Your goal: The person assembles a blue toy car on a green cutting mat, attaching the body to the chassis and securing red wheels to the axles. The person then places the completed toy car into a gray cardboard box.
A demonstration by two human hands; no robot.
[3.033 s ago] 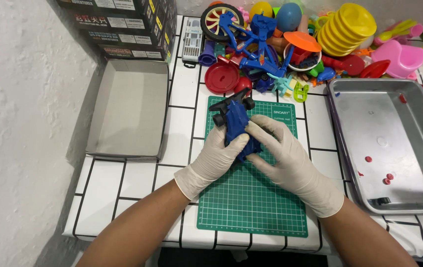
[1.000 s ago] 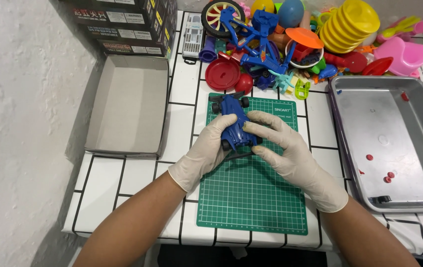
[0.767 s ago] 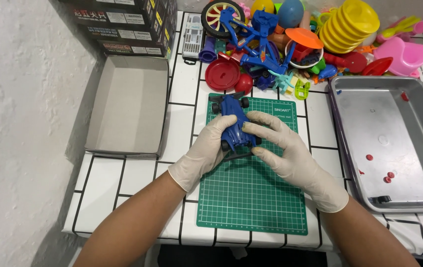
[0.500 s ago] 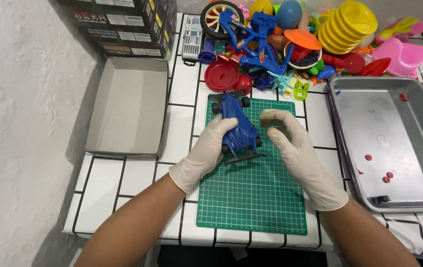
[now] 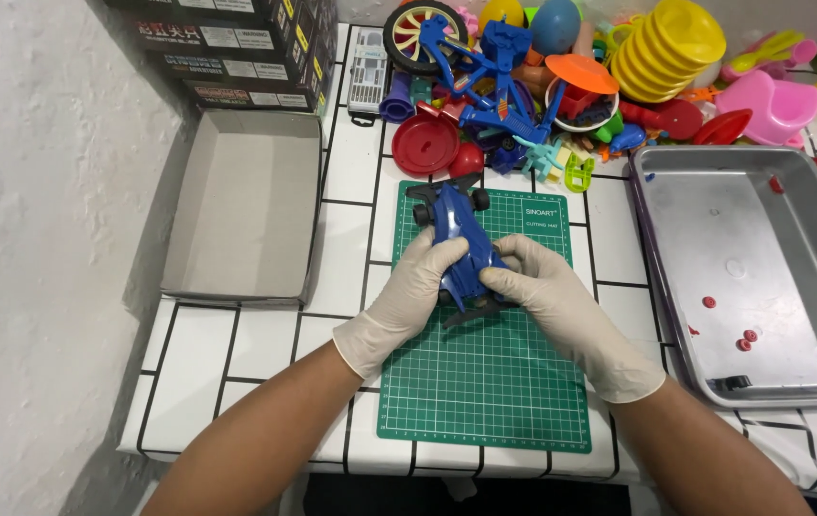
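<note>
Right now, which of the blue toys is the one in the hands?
The blue toy car on the green cutting mat, gripped by the left hand and the right hand. The blue toy tricycle lies untouched in the pile behind.

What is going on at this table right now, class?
A person in pale gloves grips a blue toy car with both hands over a green cutting mat. The left hand wraps its left side, the right hand its rear right. An empty cardboard tray lies to the left, a metal tray with small red bits to the right, and a heap of colourful plastic toys behind the mat.
</note>
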